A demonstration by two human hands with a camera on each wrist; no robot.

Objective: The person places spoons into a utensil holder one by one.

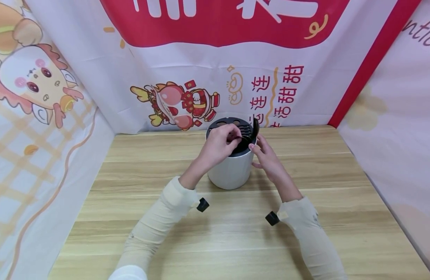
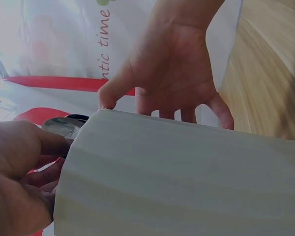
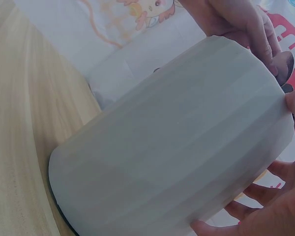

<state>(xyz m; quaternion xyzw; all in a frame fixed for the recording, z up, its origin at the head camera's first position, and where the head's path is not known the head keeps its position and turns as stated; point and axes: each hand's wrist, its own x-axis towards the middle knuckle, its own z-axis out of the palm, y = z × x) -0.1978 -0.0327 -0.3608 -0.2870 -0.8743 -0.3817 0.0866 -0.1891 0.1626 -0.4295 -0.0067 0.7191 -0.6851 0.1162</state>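
A white ribbed utensil holder (image 1: 230, 173) with a dark slotted top (image 1: 226, 121) stands upright on the table. My left hand (image 1: 220, 144) is bent over its top from the left, and its thumb and fingertips pinch a spoon (image 3: 285, 68). The spoon's lower part is hidden by the holder and fingers. Dark utensils (image 1: 256, 127) stand up at the holder's right rim. Around the right side, my right hand (image 1: 269, 159) holds the holder, thumb at the rim and the other fingers spread along the wall, as the left wrist view shows.
The wood-grain table (image 1: 232, 241) extends around the holder. Behind it hangs a printed cloth (image 1: 215, 58) with red and cartoon patterns; more printed cloth (image 1: 404, 128) borders the sides. A small black camera block (image 1: 202, 204) sticks out from each sleeve cuff.
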